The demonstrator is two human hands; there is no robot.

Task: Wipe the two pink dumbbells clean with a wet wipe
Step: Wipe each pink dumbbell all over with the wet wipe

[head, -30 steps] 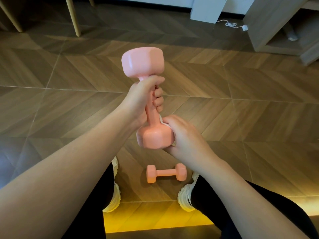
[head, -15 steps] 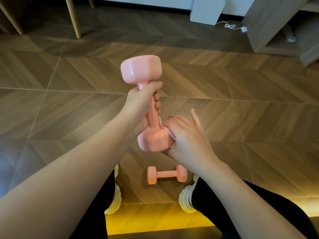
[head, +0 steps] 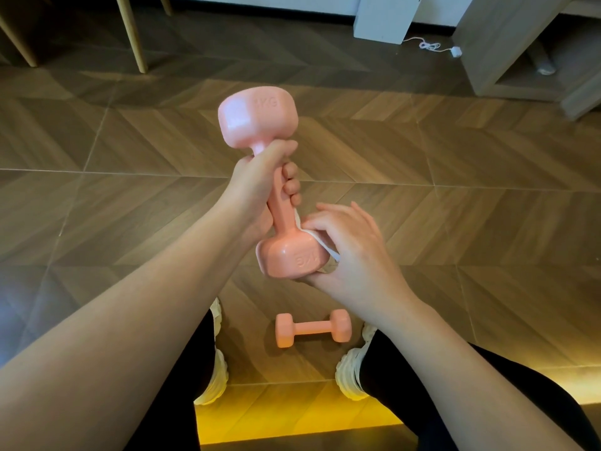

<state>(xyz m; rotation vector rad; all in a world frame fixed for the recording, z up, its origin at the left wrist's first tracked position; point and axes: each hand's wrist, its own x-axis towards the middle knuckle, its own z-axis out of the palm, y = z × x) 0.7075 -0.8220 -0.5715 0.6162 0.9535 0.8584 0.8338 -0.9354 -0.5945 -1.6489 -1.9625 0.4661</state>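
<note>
**Item 1: held dumbbell** (head: 258, 118). Pink, glossy, moulded in one piece, with two blocky faceted heads joined by a slim handle. Raised "1KG" lettering is showing on both heads. It is standing roughly upright in the air above the floor (head: 455, 206), with the upper head leaning slightly left.

- **Left grip** (head: 257, 187): fingers and thumb are curling tightly round the upper part of the handle, just beneath the upper head.
- **Right grip** (head: 351, 252): is cupping the lower head from the right. The thumb is running beneath the head, and the fingers are curving over its side and pinching the wet wipe against it.

**Item 2: wet wipe** (head: 325, 247). White and crumpled. Only a narrow strip is showing between the right fingers and the lower head.

**Item 3: second dumbbell** (head: 312, 327). Same pink and same shape. It is lying on its side on the floor, between the two white shoes (head: 349, 375), with neither grip touching it.

**Surroundings.** The wood floor is showing a chevron pattern. A white box (head: 385, 17) and a white cable (head: 429, 46) are sitting at the far edge.
</note>
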